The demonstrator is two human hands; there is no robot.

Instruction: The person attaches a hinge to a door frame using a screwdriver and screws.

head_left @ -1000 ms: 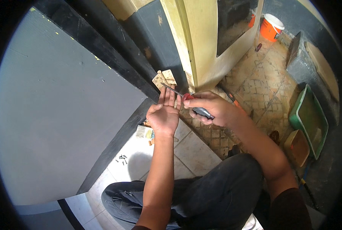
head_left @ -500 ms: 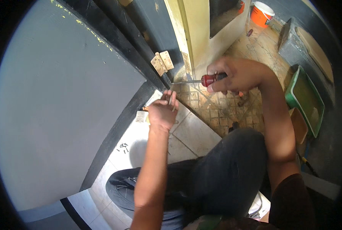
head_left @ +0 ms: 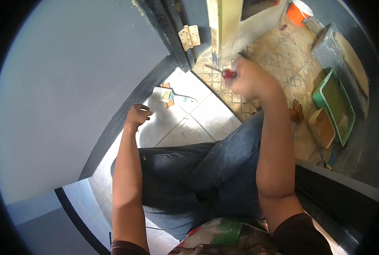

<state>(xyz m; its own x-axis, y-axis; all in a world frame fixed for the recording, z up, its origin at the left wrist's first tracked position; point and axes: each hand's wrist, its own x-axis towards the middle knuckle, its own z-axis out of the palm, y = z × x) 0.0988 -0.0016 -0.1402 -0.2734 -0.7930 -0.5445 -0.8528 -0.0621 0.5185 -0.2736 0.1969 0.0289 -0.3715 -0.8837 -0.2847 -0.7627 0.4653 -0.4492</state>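
Note:
My right hand (head_left: 253,78) grips a screwdriver (head_left: 228,74) with a red handle; its shaft points left toward the door frame, apart from it, and is blurred. My left hand (head_left: 139,116) is low over the white tiled floor beside the grey panel (head_left: 83,97), fingers loosely bent and slightly apart. No object shows in it, and what lies beneath is hidden. A butterfly hinge (head_left: 189,37) with screw holes sits on the dark door frame (head_left: 172,29). Beyond my left hand, a flat white-and-blue thing like a paintbrush (head_left: 162,94) lies on an orange-brown piece (head_left: 169,103).
A cream door (head_left: 227,34) stands beyond the frame. To the right are an orange-and-white bucket (head_left: 299,13), a grey basin (head_left: 325,44), a green tray (head_left: 346,121) and a brown tray (head_left: 322,129). My bent legs (head_left: 189,170) fill the lower middle.
My left hand has left the foot of the frame and moved left and back, over where small dark screws lay. The screwdriver tip has drawn away from the frame. My view has shifted.

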